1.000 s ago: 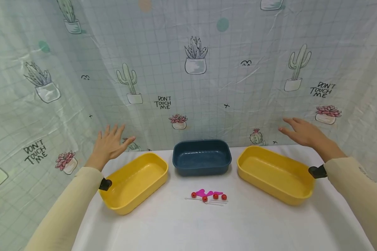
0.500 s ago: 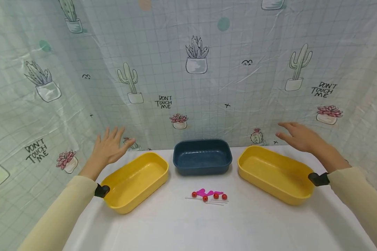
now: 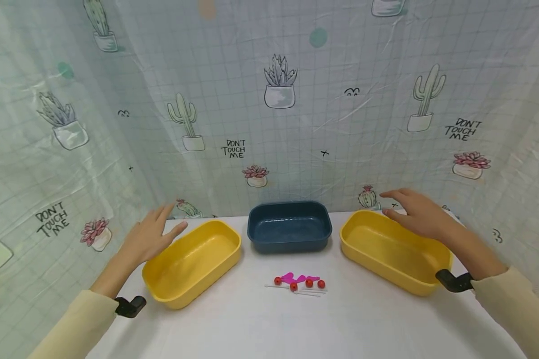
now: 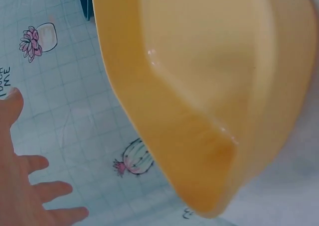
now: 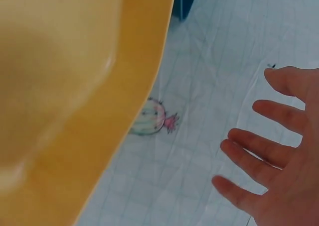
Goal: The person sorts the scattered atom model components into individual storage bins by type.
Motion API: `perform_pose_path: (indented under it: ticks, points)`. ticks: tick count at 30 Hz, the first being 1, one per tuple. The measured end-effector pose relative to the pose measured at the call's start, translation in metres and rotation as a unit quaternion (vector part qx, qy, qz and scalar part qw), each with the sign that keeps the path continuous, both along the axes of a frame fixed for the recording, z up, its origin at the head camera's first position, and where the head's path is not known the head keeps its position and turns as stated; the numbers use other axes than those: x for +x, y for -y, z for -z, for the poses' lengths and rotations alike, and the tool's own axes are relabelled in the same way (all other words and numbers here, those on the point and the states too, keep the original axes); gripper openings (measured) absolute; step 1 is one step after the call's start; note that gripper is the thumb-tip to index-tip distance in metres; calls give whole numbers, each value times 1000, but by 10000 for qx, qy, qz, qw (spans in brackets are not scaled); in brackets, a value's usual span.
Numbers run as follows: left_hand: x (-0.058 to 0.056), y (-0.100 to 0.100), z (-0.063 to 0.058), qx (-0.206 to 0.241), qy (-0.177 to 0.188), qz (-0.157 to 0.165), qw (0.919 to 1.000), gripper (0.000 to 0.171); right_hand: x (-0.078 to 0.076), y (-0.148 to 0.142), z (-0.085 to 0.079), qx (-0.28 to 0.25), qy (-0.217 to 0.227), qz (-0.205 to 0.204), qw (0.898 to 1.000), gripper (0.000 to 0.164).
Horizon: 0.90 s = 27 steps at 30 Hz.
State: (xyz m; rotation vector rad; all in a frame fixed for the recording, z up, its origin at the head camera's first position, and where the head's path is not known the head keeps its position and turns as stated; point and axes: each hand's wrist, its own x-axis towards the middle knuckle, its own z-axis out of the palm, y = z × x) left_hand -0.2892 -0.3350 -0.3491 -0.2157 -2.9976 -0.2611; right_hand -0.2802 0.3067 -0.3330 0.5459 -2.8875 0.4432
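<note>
My left hand (image 3: 149, 235) hovers with spread, fairly straight fingers over the far left edge of the left yellow tray (image 3: 224, 262). In the left wrist view its fingers (image 4: 52, 190) hold nothing. Above the far side of the right yellow tray (image 3: 382, 269) is my right hand (image 3: 415, 213), its fingers loosely extended. The right wrist view shows those fingers (image 5: 249, 161) apart with nothing between them. On the white table between the trays lie several small red balls (image 3: 294, 287), thin white sticks (image 3: 306, 294) and flat pink pieces (image 3: 288, 275) in a small cluster.
A dark blue tray (image 3: 289, 246) stands at the back centre, between the two yellow ones. Behind everything hangs a curtain (image 3: 296, 149) printed with cacti. Black straps (image 3: 455, 281) circle both wrists. The white table (image 3: 278, 329) stretches toward the front.
Both hands have lowered and come nearer. The left has drawn back toward the front left, while the right has shifted a little left over its tray. The cluster and trays stay put.
</note>
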Motion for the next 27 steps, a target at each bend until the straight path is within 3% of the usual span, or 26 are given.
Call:
perform_pose_path:
  ticks: [5,9,15,20,24,27]
  points:
    - [12,14,16,512,255,39,9984,93,15,20,9,-198,-286,-371,9987,41]
    - [21,26,34,994,396,73,9942,86,25,38,15,-418,-236,-695,9964,35]
    - [29,34,59,1790,542,-301,9819,76,32,63,31,-467,-77,-1039,9935,26]
    - [31,41,72,2715,741,-806,9562,72,31,80,48,-697,375,-1107,9907,20]
    - [31,49,83,3532,868,-1068,9254,65,32,94,62,-1024,936,-1206,9830,19]
    - [30,54,91,4145,895,-1021,8999,57,33,103,72,-1057,1190,-1280,9789,22]
